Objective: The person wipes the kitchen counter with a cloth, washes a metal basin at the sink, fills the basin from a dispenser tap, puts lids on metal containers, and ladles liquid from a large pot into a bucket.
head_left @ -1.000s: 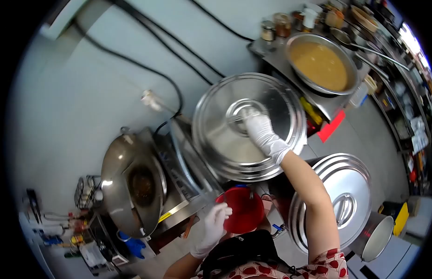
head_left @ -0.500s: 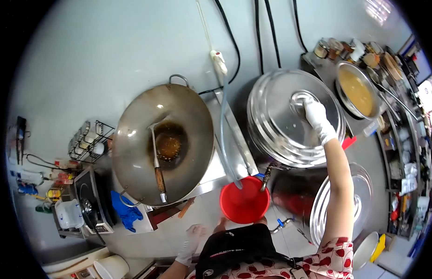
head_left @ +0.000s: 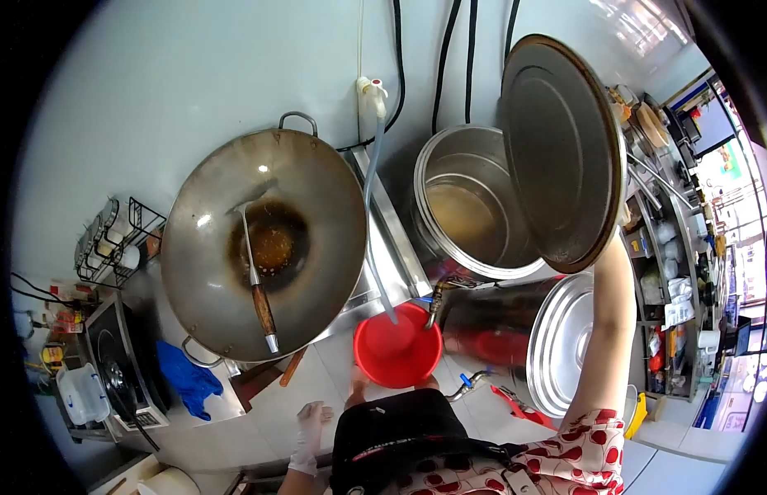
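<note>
Where the lid (head_left: 556, 157) stands: from my remote seat I see it tipped nearly on edge over the right side of the open pot (head_left: 474, 163), grey underside turned toward the wok (head_left: 317, 181), hiding part of the pot's mouth from me.
Right hand: out of my sight behind the lid; the bare forearm (head_left: 612, 318) reaches up to the lid's lower right edge, and I cannot tell how the fingers are set.
Left hand (head_left: 313, 417): white-gloved, fingers loosely bent, low over the floor (head_left: 276, 445), well apart from pot and lid.
Pot's place: beside the right edge of the steel tabletop (head_left: 406, 235), with pale liquid (head_left: 457, 210) down inside it.
Wok's place: on the tabletop, its rim reaching out past the front edge; a dark brown liquid (head_left: 278, 252) lies at the bottom, and a wooden-handled spatula (head_left: 262, 305) rests across it.
Red bucket (head_left: 375, 363): in front of the tabletop's front right corner; I make out a hose (head_left: 369, 223) running down the right edge, its end over the bucket.
Second pot (head_left: 490, 326): nearer me than the open one, with a bright lid of its own (head_left: 573, 351).
Blue glove or cloth (head_left: 189, 384): by the tabletop's front left corner; I cannot tell which it is.
</note>
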`<state>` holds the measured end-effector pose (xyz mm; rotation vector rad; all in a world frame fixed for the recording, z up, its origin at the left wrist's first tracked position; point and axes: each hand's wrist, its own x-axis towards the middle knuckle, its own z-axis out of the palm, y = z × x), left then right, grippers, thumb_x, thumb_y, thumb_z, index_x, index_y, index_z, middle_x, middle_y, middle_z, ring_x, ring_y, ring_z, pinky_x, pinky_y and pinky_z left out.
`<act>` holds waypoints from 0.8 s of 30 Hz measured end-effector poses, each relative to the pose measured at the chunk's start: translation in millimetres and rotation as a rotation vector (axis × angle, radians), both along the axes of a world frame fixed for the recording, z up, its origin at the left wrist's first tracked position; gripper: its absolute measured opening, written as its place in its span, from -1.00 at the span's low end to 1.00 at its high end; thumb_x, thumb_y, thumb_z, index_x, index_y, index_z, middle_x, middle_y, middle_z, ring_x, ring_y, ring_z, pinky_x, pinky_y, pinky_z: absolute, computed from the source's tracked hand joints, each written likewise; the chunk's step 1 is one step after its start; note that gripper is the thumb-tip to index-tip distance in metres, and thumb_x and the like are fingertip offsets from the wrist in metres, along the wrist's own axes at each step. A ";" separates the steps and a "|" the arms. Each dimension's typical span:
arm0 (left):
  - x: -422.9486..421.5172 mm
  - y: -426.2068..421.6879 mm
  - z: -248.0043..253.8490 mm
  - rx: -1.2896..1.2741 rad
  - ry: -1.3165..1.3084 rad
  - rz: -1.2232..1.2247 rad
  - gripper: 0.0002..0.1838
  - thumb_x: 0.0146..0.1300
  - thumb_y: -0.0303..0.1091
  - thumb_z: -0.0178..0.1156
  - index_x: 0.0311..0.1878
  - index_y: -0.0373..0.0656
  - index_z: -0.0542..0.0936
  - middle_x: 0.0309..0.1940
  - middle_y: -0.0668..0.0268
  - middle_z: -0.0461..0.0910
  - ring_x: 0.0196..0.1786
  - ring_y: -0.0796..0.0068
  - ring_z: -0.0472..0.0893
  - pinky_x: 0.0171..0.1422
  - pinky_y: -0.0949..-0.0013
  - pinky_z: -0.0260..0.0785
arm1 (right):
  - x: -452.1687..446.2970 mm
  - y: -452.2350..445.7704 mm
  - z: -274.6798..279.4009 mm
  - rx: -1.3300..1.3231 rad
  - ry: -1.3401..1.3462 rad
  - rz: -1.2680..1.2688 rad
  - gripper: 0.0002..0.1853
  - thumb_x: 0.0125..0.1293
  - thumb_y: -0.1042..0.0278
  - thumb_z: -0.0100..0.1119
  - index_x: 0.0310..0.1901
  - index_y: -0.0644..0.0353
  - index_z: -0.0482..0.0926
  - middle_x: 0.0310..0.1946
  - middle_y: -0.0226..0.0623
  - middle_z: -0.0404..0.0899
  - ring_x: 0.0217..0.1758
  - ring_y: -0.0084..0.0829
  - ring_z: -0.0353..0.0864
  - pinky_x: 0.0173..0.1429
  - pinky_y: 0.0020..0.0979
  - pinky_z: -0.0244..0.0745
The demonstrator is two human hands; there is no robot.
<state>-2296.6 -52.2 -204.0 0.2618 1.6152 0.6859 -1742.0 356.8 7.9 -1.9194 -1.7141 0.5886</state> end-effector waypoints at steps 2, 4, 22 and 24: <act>-0.6 -6.5 -3.7 -0.007 -0.031 0.023 -0.71 0.31 -0.25 0.03 -0.07 -0.29 0.46 -0.26 0.14 0.60 -0.22 0.34 0.60 -0.11 0.33 0.44 | -8.3 -9.6 2.5 -0.053 -0.019 -0.017 -0.60 0.23 0.36 0.02 0.10 0.33 0.42 -0.07 -0.02 0.56 0.00 -0.20 0.54 0.12 -0.34 0.38; -1.1 -9.7 -8.3 -0.011 -0.044 0.031 -0.72 0.31 -0.26 0.03 -0.08 -0.29 0.46 -0.26 0.14 0.59 -0.22 0.34 0.60 -0.11 0.33 0.44 | -13.5 -15.3 2.8 -0.091 -0.036 -0.020 -0.60 0.24 0.36 0.01 0.10 0.33 0.42 -0.06 -0.02 0.56 0.01 -0.22 0.54 0.12 -0.35 0.38; -8.9 4.6 -49.5 -0.074 0.049 -0.281 -0.83 0.28 -0.30 0.03 -0.32 -0.21 0.47 -0.47 0.30 0.49 -0.43 0.52 0.47 -0.29 0.42 0.40 | -64.0 -94.6 5.4 0.516 0.092 0.063 -0.70 0.28 0.37 -0.16 -0.08 0.24 0.55 -0.13 -0.15 0.60 -0.02 -0.33 0.54 0.11 -0.39 0.38; -12.1 11.1 -46.6 -0.059 0.005 -0.347 -0.84 0.27 -0.31 0.04 -0.29 -0.22 0.47 -0.43 0.28 0.50 -0.40 0.49 0.49 -0.27 0.41 0.41 | -68.4 -120.1 20.9 0.384 0.309 -0.002 -0.72 0.23 0.42 -0.15 -0.18 0.17 0.60 -0.16 -0.22 0.61 -0.05 -0.39 0.55 0.10 -0.43 0.38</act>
